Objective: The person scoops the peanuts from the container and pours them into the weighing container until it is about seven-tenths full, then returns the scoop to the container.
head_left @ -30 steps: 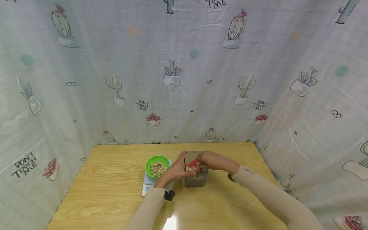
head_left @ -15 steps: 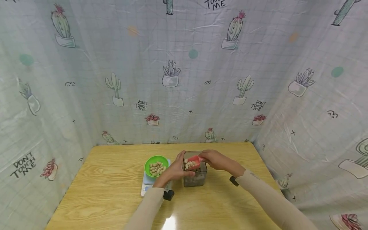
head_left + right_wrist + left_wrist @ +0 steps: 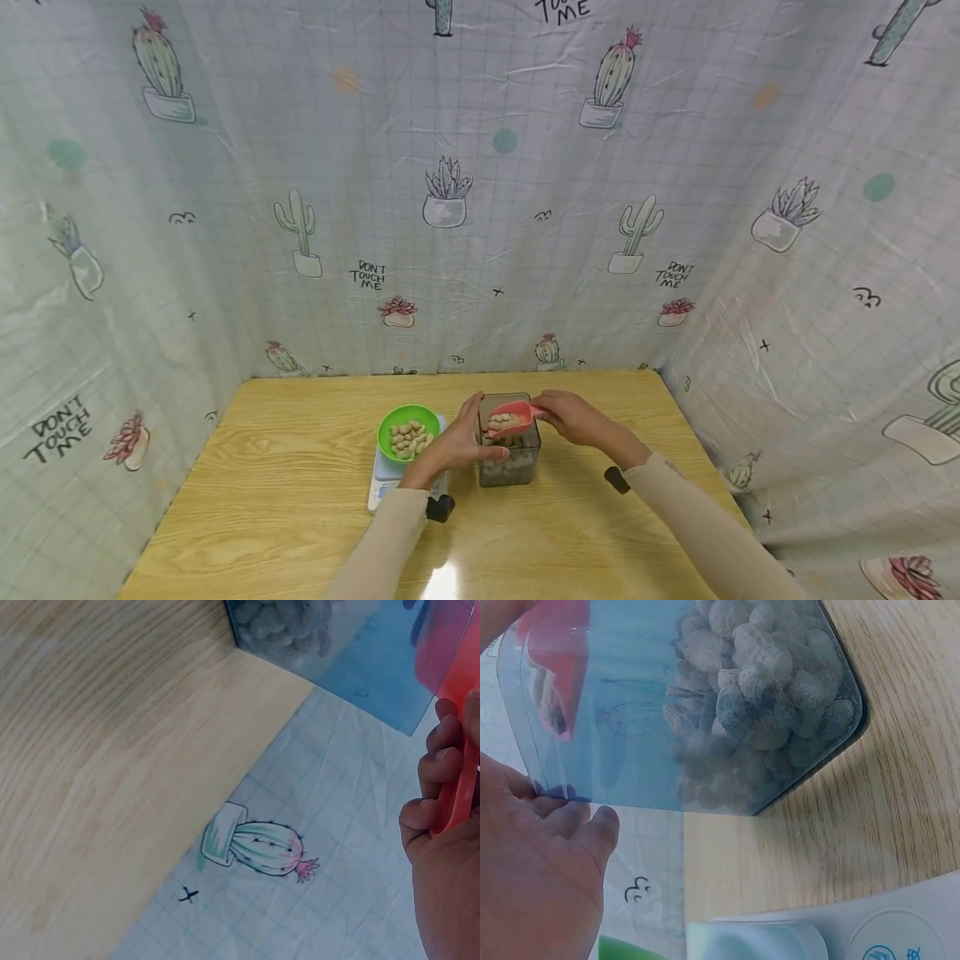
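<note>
My right hand (image 3: 576, 420) grips the handle of a red scoop (image 3: 524, 412), fingers curled round it in the right wrist view. Several peanuts (image 3: 501, 422) lie in the scoop, which is level with the top of a clear, dark-tinted square container (image 3: 507, 475). More peanuts (image 3: 761, 682) fill the container's lower part, seen through its wall in the left wrist view. My left hand (image 3: 457, 443) holds the container at its left side, thumb across the front and fingers toward the back corner. In the left wrist view the fingertips touch the wall near the rim.
Left of the container, a green bowl (image 3: 386, 433) holding several peanuts stands on a white kitchen scale (image 3: 380, 498), partly hidden by my left forearm. Everything stands on a wooden table (image 3: 285, 467). A cactus-print curtain (image 3: 480, 250) hangs behind and at both sides.
The scoop has come up out of the peanuts in the container and shifted slightly right, now carrying peanuts. My right hand moved right with it; my left hand stays on the container.
</note>
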